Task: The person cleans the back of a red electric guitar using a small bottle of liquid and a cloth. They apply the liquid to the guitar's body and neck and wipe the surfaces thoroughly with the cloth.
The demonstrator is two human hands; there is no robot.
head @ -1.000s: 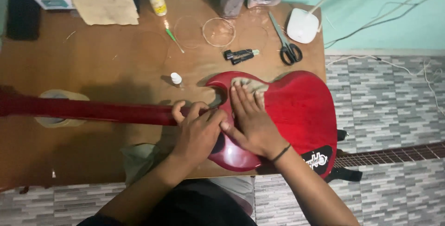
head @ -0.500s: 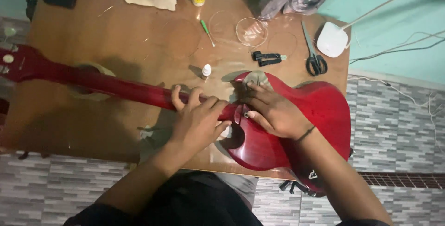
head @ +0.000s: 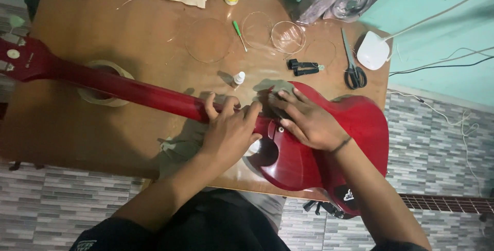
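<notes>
**Red guitar face-down on a worn wooden table**

Scuffed brown wood of the table (head: 77, 132) carries a glossy red guitar (head: 360, 127) lying on its back side up, neck running left over a tape roll (head: 103, 96). Left hand (head: 231, 130) curls its fingers over the neck where it meets the body, gripping it. Right hand (head: 309, 122) lies flat and spread on the smooth body, pressing a pale cloth (head: 272, 87). Beyond sit coiled wire strings (head: 208, 40), a small white bottle (head: 238, 79), and black-handled scissors (head: 352, 68).
</notes>
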